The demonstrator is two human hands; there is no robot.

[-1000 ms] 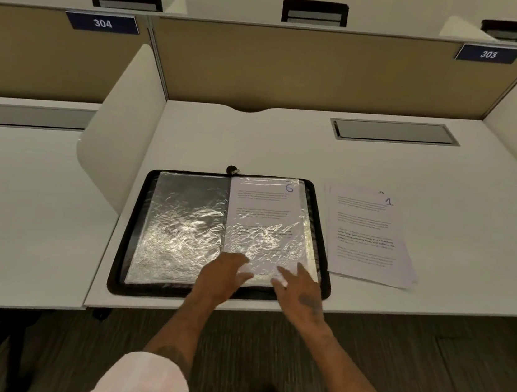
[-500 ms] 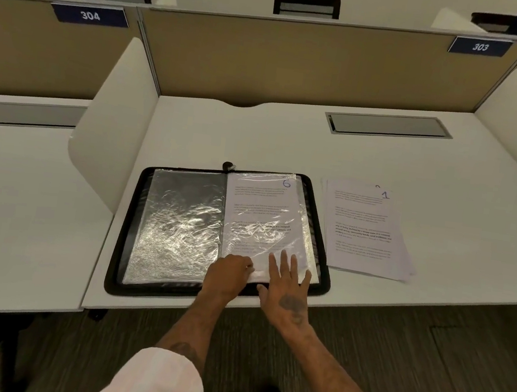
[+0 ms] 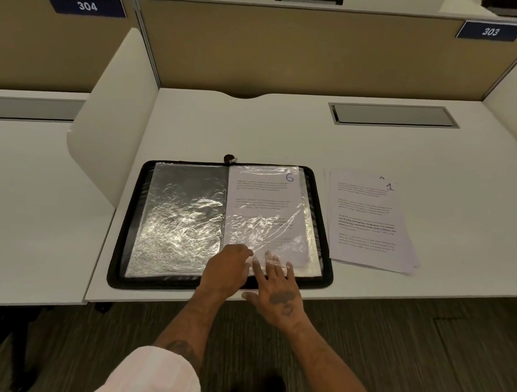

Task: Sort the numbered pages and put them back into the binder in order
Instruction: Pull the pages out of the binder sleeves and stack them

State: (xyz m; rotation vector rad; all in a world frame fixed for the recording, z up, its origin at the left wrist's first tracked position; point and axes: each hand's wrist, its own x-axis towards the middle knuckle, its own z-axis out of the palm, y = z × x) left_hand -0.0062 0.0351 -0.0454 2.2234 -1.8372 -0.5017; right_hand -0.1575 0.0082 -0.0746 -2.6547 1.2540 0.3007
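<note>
While open flat — binder, page 6 under left hand, right hand

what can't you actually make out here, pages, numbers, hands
Head view, the only one:
- Printed text on the page marked 6: too small, and under glare from its plastic sleeve.
- Numbers in the loose stack below the top sheet marked 1: covered by that sheet.
- Whether the left hand pinches the sleeve: fingertips hidden under its knuckles.
- The page's lower edge: covered by the right hand and left hand.
</note>
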